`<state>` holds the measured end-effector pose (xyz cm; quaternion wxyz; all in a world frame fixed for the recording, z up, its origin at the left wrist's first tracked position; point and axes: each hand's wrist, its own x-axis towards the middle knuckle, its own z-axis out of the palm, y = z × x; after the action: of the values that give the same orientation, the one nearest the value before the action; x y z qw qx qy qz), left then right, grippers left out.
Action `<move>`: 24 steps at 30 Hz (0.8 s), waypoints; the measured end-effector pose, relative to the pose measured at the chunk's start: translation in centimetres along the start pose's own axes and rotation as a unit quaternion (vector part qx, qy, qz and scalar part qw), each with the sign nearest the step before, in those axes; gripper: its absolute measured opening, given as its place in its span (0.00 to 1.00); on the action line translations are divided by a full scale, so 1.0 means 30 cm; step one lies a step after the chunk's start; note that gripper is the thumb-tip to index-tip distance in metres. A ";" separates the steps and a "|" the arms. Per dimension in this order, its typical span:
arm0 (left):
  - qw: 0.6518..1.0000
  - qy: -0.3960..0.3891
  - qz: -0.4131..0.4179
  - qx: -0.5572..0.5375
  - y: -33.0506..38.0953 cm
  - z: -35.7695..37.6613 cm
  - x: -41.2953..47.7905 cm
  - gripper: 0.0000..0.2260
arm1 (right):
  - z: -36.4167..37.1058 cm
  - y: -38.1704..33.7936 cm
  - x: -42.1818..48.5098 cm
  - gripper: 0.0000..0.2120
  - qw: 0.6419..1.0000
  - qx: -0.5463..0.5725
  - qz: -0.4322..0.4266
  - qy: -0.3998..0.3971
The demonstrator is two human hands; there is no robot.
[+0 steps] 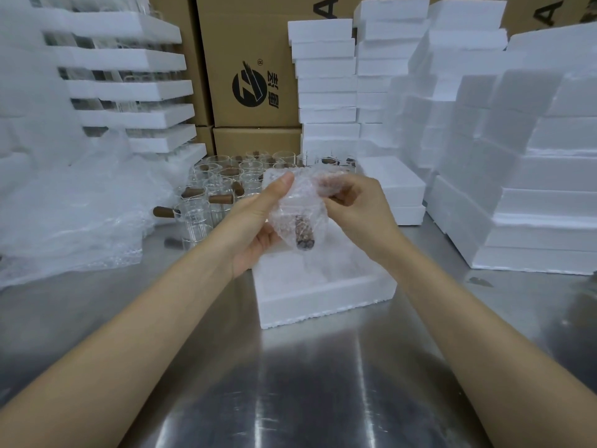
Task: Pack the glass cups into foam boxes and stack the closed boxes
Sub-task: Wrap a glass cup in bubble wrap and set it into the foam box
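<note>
Far left: crumpled bubble wrap sheets [74, 208] on a steel table [307, 383], below stacked foam trays [135, 88]. Next, rows of bare glass cups [226, 179] with brown wooden handles. Centre, raised above an open foam box [323, 295]: left hand [258, 224] cupped under a bubble-wrapped glass cup [300, 215], thumb pressed on top; handle pointing down. Right hand [355, 205] pinching the wrap's upper edge, fingers curled tight. Behind: cardboard cartons [248, 76]. Right: tall stacks of closed foam boxes [484, 124].
</note>
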<state>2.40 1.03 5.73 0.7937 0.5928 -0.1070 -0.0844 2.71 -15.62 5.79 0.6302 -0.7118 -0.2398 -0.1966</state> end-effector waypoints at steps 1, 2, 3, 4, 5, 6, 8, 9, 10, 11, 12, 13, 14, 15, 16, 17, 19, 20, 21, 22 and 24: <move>1.000 0.007 0.004 -0.006 0.003 -0.002 0.001 0.26 | -0.001 0.002 -0.002 0.10 1.000 0.008 0.009 -0.023; 1.000 0.013 0.009 -0.006 0.007 -0.006 0.001 0.26 | 0.001 0.008 -0.004 0.09 0.999 0.010 0.021 -0.046; 1.000 0.017 0.012 0.002 0.009 -0.008 0.001 0.27 | 0.006 0.015 -0.005 0.10 0.998 -0.004 0.029 -0.062; 1.000 0.018 0.015 0.016 0.009 -0.008 0.000 0.28 | 0.012 0.022 -0.007 0.10 0.997 -0.019 0.030 -0.069; 0.999 0.017 0.016 0.031 0.007 -0.004 -0.002 0.29 | 0.015 0.032 -0.006 0.09 0.997 -0.027 0.027 -0.062; 0.999 0.012 0.018 0.043 0.004 0.001 -0.005 0.30 | 0.015 0.039 -0.005 0.08 0.998 -0.020 0.029 -0.047; 0.998 -0.003 0.025 0.055 -0.001 0.014 -0.011 0.30 | 0.011 0.049 0.001 0.10 0.999 0.020 0.048 -0.002; 0.998 -0.008 0.034 0.058 0.000 0.017 -0.012 0.29 | 0.009 0.048 0.003 0.13 0.998 0.045 0.050 0.019; 0.997 -0.013 0.046 0.063 0.001 0.017 -0.013 0.28 | 0.009 0.047 0.006 0.16 0.996 0.065 0.044 0.038; 0.996 -0.021 0.058 0.069 0.003 0.017 -0.013 0.27 | 0.009 0.047 0.009 0.21 0.995 0.074 0.038 0.057; 0.994 -0.033 0.067 0.076 0.004 0.016 -0.012 0.26 | 0.009 0.050 0.015 0.26 0.994 0.071 0.042 0.072; 0.992 -0.050 0.075 0.084 0.003 0.016 -0.012 0.26 | 0.008 0.053 0.020 0.30 0.993 0.068 0.063 0.070; 0.990 -0.071 0.085 0.092 -0.002 0.016 -0.011 0.26 | 0.009 0.050 0.022 0.32 0.991 0.084 0.102 0.037; 0.986 -0.092 0.095 0.099 -0.010 0.017 -0.010 0.25 | 0.010 0.048 0.020 0.29 0.981 0.125 0.149 -0.025; 0.983 -0.110 0.102 0.106 -0.020 0.019 -0.008 0.23 | 0.010 0.046 0.015 0.23 0.964 0.163 0.186 -0.096; 0.981 -0.120 0.104 0.110 -0.027 0.019 -0.006 0.22 | 0.014 0.043 0.010 0.18 0.949 0.183 0.210 -0.146; 0.981 -0.113 0.103 0.115 -0.035 0.018 -0.004 0.26 | 0.028 0.047 -0.001 0.12 0.941 0.195 0.227 -0.157; 0.981 -0.100 0.107 0.127 -0.039 0.017 -0.002 0.29 | 0.032 0.052 0.000 0.13 0.944 0.190 0.231 -0.141; 0.979 -0.088 0.118 0.144 -0.042 0.018 -0.002 0.30 | 0.031 0.053 0.001 0.13 0.948 0.176 0.233 -0.127; 0.972 -0.078 0.137 0.173 -0.047 0.022 -0.003 0.29 | 0.026 0.052 0.005 0.13 0.951 0.160 0.234 -0.121; 0.946 -0.057 0.196 0.250 -0.051 0.044 -0.018 0.21 | 0.006 0.041 0.011 0.10 0.956 0.138 0.227 -0.126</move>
<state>1.50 -0.47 4.58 0.6131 0.7339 -0.2841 0.0687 3.70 -15.53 4.96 0.7152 -0.6724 -0.1741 0.0776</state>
